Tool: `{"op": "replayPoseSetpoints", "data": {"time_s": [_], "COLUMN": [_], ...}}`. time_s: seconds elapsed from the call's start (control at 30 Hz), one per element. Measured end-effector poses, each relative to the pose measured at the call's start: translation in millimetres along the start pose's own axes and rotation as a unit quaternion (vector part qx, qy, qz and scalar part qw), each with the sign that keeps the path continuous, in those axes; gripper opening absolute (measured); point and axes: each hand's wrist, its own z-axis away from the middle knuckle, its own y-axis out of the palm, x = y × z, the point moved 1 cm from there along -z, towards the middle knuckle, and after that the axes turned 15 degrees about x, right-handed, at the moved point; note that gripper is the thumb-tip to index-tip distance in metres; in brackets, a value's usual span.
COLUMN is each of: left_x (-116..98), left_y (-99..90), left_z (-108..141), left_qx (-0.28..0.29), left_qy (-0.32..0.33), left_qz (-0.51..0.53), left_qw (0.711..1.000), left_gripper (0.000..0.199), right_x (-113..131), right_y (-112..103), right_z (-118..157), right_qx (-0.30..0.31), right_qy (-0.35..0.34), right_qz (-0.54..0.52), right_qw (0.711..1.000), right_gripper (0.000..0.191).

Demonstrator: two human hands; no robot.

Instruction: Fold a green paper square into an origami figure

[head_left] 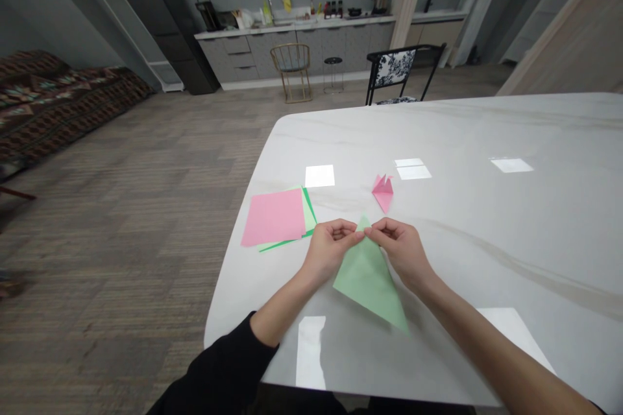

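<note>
White table (467, 207), green paper (370, 275) in both hands (329, 248) (405, 249)

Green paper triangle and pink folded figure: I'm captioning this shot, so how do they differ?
The green triangle looks larger than the pink figure. The left hand and right hand pinch the triangle near its tip; the figure rests untouched on the table. Both look folded.

Worktop (511, 207): white, faintly veined, before me
Pink sheet (275, 217): over green sheets (308, 214), my left
Folded pink paper (383, 193): ahead of me
</note>
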Motion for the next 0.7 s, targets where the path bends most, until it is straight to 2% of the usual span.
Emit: {"op": "replayPoseSetpoints", "data": {"time_s": [0.23, 0.7], "left_x": [-1.1, -3.8], "left_y": [1.3, 5.1], "left_z": [1.4, 4.3], "left_qx": [-0.006, 0.038], "left_qy": [-0.006, -0.025], "left_qz": [-0.015, -0.042], "left_qw": [1.0, 0.998], "left_gripper": [0.027, 0.026], "right_x": [-0.4, 1.5], "right_y": [1.1, -0.8], "right_z": [-0.7, -1.0], "right_qx": [0.009, -0.058], "right_qy": [0.0, -0.059], "right_qz": [-0.047, -0.046], "right_qw": [0.999, 0.996], "right_gripper": [0.026, 0.016]}}
